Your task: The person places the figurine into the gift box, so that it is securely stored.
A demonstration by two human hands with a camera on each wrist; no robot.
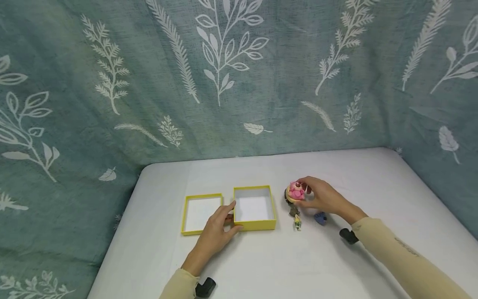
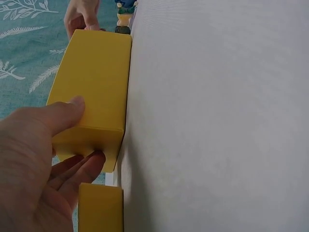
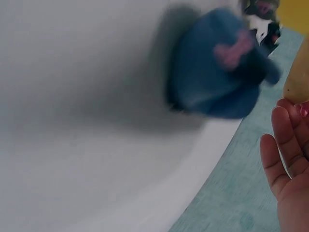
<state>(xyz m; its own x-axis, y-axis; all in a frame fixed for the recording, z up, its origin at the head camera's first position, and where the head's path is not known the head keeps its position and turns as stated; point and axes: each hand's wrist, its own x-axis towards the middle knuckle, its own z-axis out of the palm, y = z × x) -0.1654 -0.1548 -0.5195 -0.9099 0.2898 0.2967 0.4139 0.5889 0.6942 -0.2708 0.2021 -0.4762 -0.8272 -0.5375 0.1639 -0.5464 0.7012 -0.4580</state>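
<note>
My left hand [image 1: 213,237] grips the near left corner of an open yellow box [image 1: 257,225] with a white inside. In the left wrist view its thumb lies on the front wall, with the fingers [image 2: 91,166] bent against the side wall. To the right of the box, my right hand [image 1: 325,197] holds a pink figurine [image 1: 296,192] on a pale yellow base. Its thumb and fingers are around the right side of the figurine. The right wrist view catches only the edge of this figurine, beside the fingers [image 3: 285,130].
A shallow yellow-rimmed lid [image 1: 201,212] lies left of the box. Right of the box are a small green-and-yellow figurine [image 1: 297,223], a grey figurine [image 1: 293,211] and a dark one partly hidden. A blue figurine [image 1: 320,218] sits below my right wrist. Patterned green cloth [image 1: 224,133] hangs behind the table.
</note>
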